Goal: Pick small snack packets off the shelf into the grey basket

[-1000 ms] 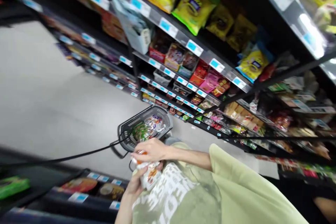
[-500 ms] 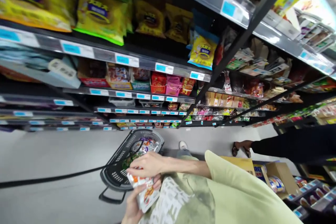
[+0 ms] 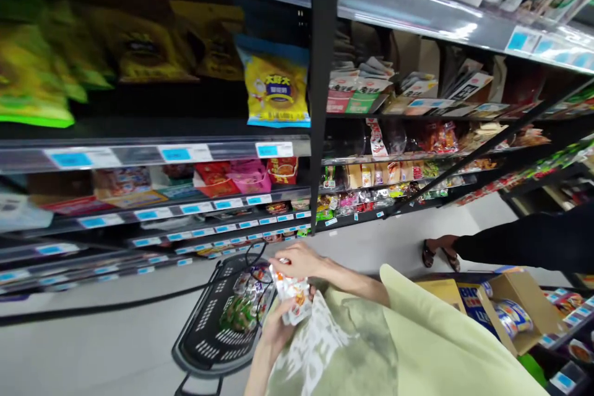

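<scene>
Since the earlier frame, the view has swung right along the shelving (image 3: 153,151). A yellow snack bag (image 3: 277,83) now hangs near centre, and the shopping basket (image 3: 204,337) sits lower and further left.

1. Hand state. Both hands are together on one snack packet (image 3: 293,292), white with orange print.
   - My right hand (image 3: 301,261) is closed over its top edge, with the forearm running back to my green sleeve.
   - My left hand (image 3: 273,331) grips it from below, fingers curled round the lower end.
2. Position of the packet. It is held close to my chest, just beside the right rim of the basket and above it, not inside. The basket stands on the floor and already holds several wrapped snacks; its black cord handle loops near my right hand.
3. Step in hand. I judge this to be the holding stage, with the packet carried in a two-handed grip and not yet let go.
4. Requirement for a move to the basket. The packet would have to travel left and down past the rim, clear of the cord handle, and one hand would have to come off before the other lets go.
5. Surroundings. Another person's sandalled foot (image 3: 439,253) stands on the floor to my right, well apart from my hands. An open cardboard box (image 3: 515,303) lies near it.
</scene>
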### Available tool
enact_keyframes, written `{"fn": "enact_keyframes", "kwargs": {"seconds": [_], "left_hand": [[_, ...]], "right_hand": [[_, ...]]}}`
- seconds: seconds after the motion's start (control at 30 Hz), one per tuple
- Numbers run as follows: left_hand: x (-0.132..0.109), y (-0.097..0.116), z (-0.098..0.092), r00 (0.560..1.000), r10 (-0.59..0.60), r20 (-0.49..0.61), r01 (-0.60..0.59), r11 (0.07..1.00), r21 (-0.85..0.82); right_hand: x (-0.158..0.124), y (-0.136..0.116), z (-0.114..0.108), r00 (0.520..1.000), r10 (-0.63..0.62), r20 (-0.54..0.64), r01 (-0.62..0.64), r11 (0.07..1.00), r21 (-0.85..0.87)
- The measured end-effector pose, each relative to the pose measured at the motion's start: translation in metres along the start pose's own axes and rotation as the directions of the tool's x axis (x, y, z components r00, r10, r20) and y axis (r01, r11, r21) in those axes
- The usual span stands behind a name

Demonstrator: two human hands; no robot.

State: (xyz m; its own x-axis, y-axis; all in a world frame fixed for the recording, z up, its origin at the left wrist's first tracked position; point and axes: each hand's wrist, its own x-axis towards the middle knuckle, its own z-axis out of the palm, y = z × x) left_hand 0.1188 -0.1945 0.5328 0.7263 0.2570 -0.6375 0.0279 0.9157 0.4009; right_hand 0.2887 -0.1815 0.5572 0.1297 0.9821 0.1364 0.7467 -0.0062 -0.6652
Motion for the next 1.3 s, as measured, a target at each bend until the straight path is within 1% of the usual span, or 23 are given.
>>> {"fn": "enact_keyframes", "kwargs": {"seconds": [0.1,0.2,0.3,0.4,0.5,0.57,0.63,0.77,0.93,1.0,1.07,1.13,1.2,1.27,1.3], "left_hand": [[0.029,-0.017,0.030,0.998,-0.028,0.063,0.026,0.999,0.017],[0.052,-0.026,0.065,0.980,-0.107,0.169,0.108,0.994,0.006],[0.069,-0.029,0.093,0.944,-0.176,0.279,0.190,0.982,-0.024],[0.079,-0.030,0.107,0.903,-0.273,0.332,0.291,0.957,-0.003],[0.082,-0.030,0.109,0.881,-0.332,0.336,0.337,0.940,0.046],[0.081,-0.029,0.107,0.874,-0.350,0.337,0.351,0.934,0.059],[0.080,-0.028,0.104,0.863,-0.370,0.344,0.372,0.926,0.062],[0.077,-0.026,0.097,0.842,-0.403,0.358,0.410,0.910,0.060],[0.074,-0.029,0.088,0.831,-0.423,0.363,0.441,0.897,0.036],[0.073,-0.031,0.085,0.830,-0.428,0.357,0.448,0.894,0.029],[0.073,-0.032,0.082,0.825,-0.438,0.358,0.460,0.888,0.025],[0.075,-0.033,0.081,0.812,-0.447,0.376,0.474,0.880,0.023],[0.077,-0.032,0.083,0.789,-0.463,0.405,0.494,0.869,0.030],[0.080,-0.031,0.087,0.770,-0.477,0.423,0.506,0.861,0.049],[0.081,-0.031,0.091,0.766,-0.482,0.426,0.505,0.861,0.065]], "right_hand": [[-0.024,0.037,-0.028,0.993,0.081,-0.081,-0.082,0.996,-0.015],[-0.048,0.066,-0.054,0.970,0.187,-0.157,-0.182,0.982,0.043],[-0.069,0.086,-0.075,0.920,0.316,-0.231,-0.283,0.945,0.165],[-0.084,0.097,-0.085,0.860,0.421,-0.288,-0.352,0.898,0.263],[-0.095,0.101,-0.083,0.812,0.490,-0.317,-0.390,0.860,0.329],[-0.099,0.100,-0.080,0.795,0.527,-0.299,-0.410,0.831,0.376],[-0.101,0.097,-0.078,0.797,0.545,-0.260,-0.415,0.807,0.420],[-0.102,0.090,-0.081,0.822,0.542,-0.175,-0.389,0.758,0.523],[-0.106,0.087,-0.088,0.828,0.561,-0.014,-0.408,0.618,0.673],[-0.108,0.086,-0.094,0.843,0.531,0.082,-0.426,0.567,0.705],[-0.110,0.087,-0.104,0.860,0.478,0.177,-0.448,0.541,0.712],[-0.111,0.089,-0.116,0.882,0.397,0.255,-0.450,0.545,0.707],[-0.112,0.093,-0.127,0.902,0.292,0.317,-0.430,0.554,0.713],[-0.112,0.099,-0.136,0.912,0.198,0.359,-0.406,0.558,0.724],[-0.112,0.103,-0.138,0.914,0.178,0.363,-0.398,0.565,0.723]]}}
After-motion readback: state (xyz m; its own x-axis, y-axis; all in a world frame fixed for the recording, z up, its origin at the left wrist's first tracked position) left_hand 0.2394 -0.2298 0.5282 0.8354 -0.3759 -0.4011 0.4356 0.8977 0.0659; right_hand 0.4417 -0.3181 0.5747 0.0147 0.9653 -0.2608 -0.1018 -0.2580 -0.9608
